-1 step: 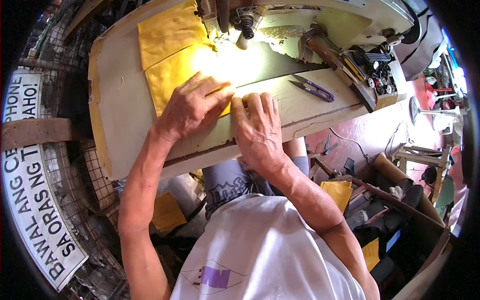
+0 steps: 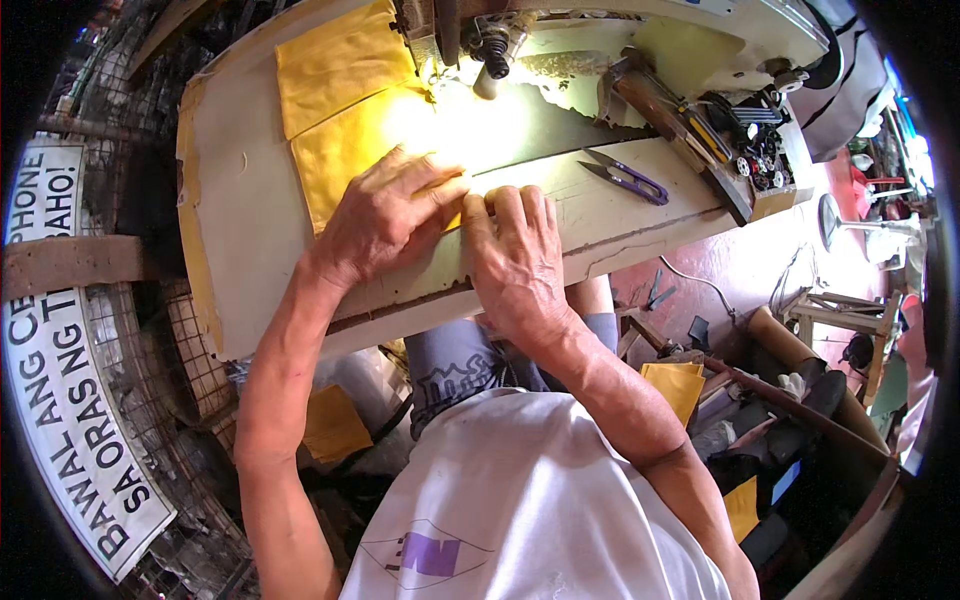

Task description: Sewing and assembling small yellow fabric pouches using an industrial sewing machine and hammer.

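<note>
Two joined yellow fabric panels [image 2: 345,75] lie on the pale sewing table, running up to the sewing machine [image 2: 493,50]. My left hand [image 2: 385,215] is closed on the near edge of the yellow fabric, its fingers bent. Close beside it, my right hand [image 2: 515,250] pinches the same edge with thumb and fingers. Only a small strip of cloth shows between the hands; their fingertips are partly hidden. Glare from the lamp washes out the cloth nearest the needle. Purple-handled thread snips [image 2: 640,187] rest on the table to the right of my right hand.
A wooden tray [image 2: 735,195] with bobbins [image 2: 765,170] and a yellow-handled tool [image 2: 708,137] stands at the table's right. More yellow pieces [image 2: 675,388] lie below on the right and left. Wire mesh [image 2: 160,400] and a white sign [image 2: 80,380] border the left. A loose thread trails over the front edge.
</note>
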### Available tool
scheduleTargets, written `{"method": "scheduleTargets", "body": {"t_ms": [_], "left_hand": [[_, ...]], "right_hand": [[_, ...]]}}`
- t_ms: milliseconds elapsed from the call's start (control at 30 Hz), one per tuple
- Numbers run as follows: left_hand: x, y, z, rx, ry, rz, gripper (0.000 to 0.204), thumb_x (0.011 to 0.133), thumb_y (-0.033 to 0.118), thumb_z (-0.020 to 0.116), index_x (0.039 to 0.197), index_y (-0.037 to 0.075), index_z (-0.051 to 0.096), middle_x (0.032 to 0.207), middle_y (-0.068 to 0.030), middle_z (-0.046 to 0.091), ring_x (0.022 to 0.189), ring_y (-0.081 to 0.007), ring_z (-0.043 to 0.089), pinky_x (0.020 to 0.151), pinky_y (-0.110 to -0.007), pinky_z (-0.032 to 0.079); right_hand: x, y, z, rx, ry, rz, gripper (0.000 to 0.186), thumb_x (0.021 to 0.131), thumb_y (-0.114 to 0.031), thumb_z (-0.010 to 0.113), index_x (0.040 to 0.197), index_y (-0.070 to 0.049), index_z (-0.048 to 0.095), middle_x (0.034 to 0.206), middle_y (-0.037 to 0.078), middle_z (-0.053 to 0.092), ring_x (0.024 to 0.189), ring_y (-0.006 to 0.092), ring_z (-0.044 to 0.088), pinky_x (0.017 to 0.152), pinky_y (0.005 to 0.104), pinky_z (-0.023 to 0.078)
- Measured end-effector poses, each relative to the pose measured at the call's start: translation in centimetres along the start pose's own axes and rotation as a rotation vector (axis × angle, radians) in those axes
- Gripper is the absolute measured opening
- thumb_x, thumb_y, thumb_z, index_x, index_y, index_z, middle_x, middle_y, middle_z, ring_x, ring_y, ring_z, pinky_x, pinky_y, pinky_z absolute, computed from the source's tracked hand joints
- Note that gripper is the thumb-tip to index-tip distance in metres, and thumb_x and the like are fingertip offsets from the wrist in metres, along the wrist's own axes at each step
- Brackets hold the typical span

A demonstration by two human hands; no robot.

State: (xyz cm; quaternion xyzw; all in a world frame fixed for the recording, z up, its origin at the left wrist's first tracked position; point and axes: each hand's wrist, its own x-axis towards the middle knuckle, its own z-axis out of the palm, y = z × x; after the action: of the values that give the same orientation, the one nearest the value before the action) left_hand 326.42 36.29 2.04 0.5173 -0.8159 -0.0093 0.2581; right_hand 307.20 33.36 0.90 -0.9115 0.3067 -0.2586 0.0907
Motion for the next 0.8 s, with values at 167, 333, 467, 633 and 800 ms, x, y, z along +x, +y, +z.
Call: {"method": "scheduleTargets", "body": {"t_ms": [167,333,467,633,800], "left_hand": [[-0.2,0.2,-0.1,-0.004,-0.004,0.014,0.025,0.086,0.009,0.067,0.111,0.005,0.07,0.116,-0.0089,0.066,0.11,-0.0308,0.062,0.104,-0.048,0.047],[0.0,0.4,-0.2,0.004,0.012,0.023,0.025,0.086,0.007,0.067,0.111,0.004,0.07,0.116,-0.0089,0.066,0.11,-0.031,0.062,0.104,-0.047,0.047],[-0.3,0.5,-0.1,0.004,0.024,0.024,0.026,0.086,0.006,0.067,0.111,0.004,0.07,0.116,-0.0087,0.066,0.11,-0.0308,0.062,0.104,-0.046,0.047],[-0.4,0.5,0.0,0.002,0.025,0.007,0.026,0.086,0.006,0.067,0.112,0.005,0.07,0.116,-0.0088,0.066,0.11,-0.0312,0.062,0.103,-0.046,0.047],[-0.3,0.2,0.1,0.029,0.022,0.019,0.026,0.088,0.009,0.065,0.113,0.005,0.069,0.117,-0.0097,0.066,0.109,-0.0318,0.062,0.102,-0.045,0.048]], "right_hand": [[-0.5,1.2,0.5,0.082,0.035,-0.023,0.037,0.08,-0.009,0.059,0.115,0.004,0.06,0.1,0.016,0.052,0.095,0.0321,0.051,0.086,0.0435,0.043],[-2.0,2.2,-0.1,0.238,0.136,0.071,0.031,0.09,-0.014,0.065,0.119,-0.003,0.064,0.101,0.012,0.057,0.093,0.0315,0.053,0.083,0.0437,0.044],[-1.7,2.3,-0.6,0.24,0.056,0.006,0.031,0.087,-0.014,0.066,0.117,-0.006,0.066,0.102,0.01,0.056,0.094,0.0307,0.053,0.084,0.0426,0.044],[-1.3,3.3,-1.4,0.165,-0.007,-0.155,0.04,0.078,-0.015,0.07,0.116,-0.004,0.066,0.103,0.009,0.057,0.094,0.0282,0.054,0.084,0.041,0.044],[-1.0,4.1,-1.6,0.133,-0.073,-0.282,0.048,0.067,-0.023,0.071,0.109,-0.001,0.065,0.102,0.009,0.053,0.096,0.0276,0.051,0.086,0.0408,0.043]]}}
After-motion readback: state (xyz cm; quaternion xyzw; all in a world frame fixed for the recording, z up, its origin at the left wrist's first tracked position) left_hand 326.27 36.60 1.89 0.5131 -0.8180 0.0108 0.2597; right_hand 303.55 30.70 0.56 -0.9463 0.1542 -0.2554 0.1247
